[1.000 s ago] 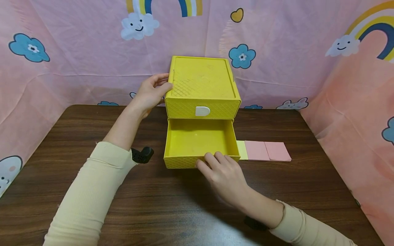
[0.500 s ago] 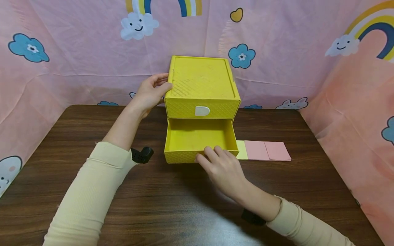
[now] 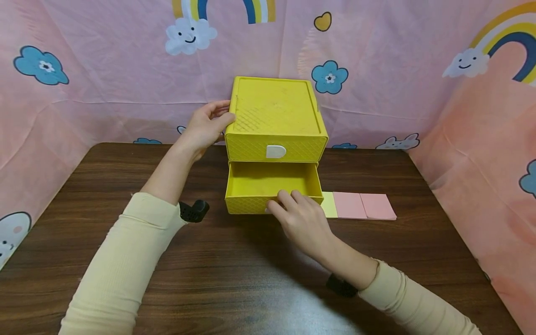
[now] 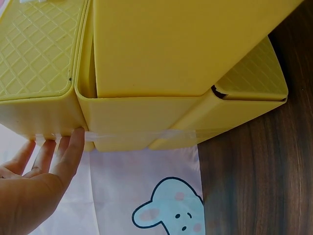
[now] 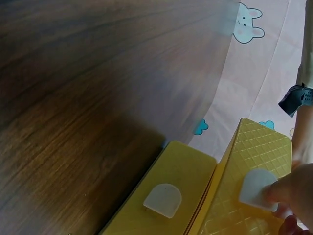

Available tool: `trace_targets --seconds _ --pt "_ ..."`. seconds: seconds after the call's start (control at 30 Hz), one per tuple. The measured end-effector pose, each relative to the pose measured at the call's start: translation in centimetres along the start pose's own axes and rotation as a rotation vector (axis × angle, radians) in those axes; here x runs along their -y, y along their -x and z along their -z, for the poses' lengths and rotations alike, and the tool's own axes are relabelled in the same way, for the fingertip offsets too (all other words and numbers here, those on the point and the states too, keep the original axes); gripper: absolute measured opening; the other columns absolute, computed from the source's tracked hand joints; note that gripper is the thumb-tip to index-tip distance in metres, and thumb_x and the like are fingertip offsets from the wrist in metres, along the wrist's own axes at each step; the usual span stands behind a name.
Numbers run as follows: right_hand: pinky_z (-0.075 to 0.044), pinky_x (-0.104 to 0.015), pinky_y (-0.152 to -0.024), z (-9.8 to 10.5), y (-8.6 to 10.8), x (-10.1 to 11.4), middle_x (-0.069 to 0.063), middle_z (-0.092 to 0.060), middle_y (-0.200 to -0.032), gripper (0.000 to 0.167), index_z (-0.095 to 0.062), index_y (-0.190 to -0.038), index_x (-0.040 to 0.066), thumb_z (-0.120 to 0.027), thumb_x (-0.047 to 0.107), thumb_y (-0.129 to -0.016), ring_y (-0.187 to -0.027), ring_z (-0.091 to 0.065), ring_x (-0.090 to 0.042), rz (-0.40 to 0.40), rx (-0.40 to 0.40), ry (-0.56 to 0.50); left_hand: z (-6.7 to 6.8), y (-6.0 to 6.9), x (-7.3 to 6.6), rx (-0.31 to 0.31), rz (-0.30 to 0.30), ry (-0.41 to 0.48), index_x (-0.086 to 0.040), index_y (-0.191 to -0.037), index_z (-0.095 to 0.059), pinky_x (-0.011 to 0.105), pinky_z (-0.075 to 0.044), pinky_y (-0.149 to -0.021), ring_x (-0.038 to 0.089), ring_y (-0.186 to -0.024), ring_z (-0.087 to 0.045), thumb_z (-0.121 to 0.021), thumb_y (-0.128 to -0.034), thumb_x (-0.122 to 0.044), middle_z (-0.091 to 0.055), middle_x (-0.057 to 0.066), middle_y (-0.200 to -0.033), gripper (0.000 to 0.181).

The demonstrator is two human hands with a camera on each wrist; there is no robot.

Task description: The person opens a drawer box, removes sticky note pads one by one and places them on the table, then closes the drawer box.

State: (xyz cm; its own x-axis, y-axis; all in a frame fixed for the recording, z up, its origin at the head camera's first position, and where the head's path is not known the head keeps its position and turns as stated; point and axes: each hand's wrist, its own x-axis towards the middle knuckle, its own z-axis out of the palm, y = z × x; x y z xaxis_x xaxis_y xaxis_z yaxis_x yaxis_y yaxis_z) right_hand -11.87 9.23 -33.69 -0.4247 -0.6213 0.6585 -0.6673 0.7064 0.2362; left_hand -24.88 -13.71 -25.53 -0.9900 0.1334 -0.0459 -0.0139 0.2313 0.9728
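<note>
A yellow drawer box point(image 3: 276, 107) stands at the back of the table, its top drawer closed. Below that, a drawer point(image 3: 251, 204) with nothing visible inside sticks out. My right hand point(image 3: 303, 223) grips its front, fingers over the rim; in the right wrist view the thumb of my right hand point(image 5: 296, 193) presses its white handle point(image 5: 255, 188). Another front with a white handle point(image 5: 164, 199) lies beside it there. My left hand point(image 3: 203, 128) rests against the box's left side; in the left wrist view the extended fingers of my left hand point(image 4: 41, 181) touch the yellow wall point(image 4: 44, 117).
To the right of the box, pink paper squares point(image 3: 349, 204) and a pale yellow one point(image 3: 329, 204) lie in a row on the dark wooden table point(image 3: 201, 279). A patterned pink cloth point(image 3: 377, 111) hangs behind and along both sides.
The pulled-out drawer has slid partway back into the box, and my right hand has moved away from me with it. My left hand has stayed in place.
</note>
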Motion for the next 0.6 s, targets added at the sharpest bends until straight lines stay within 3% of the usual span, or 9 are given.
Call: trace_targets --seconds 0.6 --pt "-0.028 -0.023 -0.040 -1.5 -1.1 -1.5 -0.002 -0.045 -0.070 0.017 -0.060 -0.081 0.010 -0.054 0.020 -0.093 -0.053 -0.034 -0.015 -0.023 0.006 0.010 0.0 -0.1 0.1 -0.001 -0.009 -0.006 -0.016 -0.143 -0.034 0.036 -0.046 -0.093 0.020 -0.119 -0.044 -0.051 -0.0920 -0.028 -0.036 0.007 -0.140 0.055"
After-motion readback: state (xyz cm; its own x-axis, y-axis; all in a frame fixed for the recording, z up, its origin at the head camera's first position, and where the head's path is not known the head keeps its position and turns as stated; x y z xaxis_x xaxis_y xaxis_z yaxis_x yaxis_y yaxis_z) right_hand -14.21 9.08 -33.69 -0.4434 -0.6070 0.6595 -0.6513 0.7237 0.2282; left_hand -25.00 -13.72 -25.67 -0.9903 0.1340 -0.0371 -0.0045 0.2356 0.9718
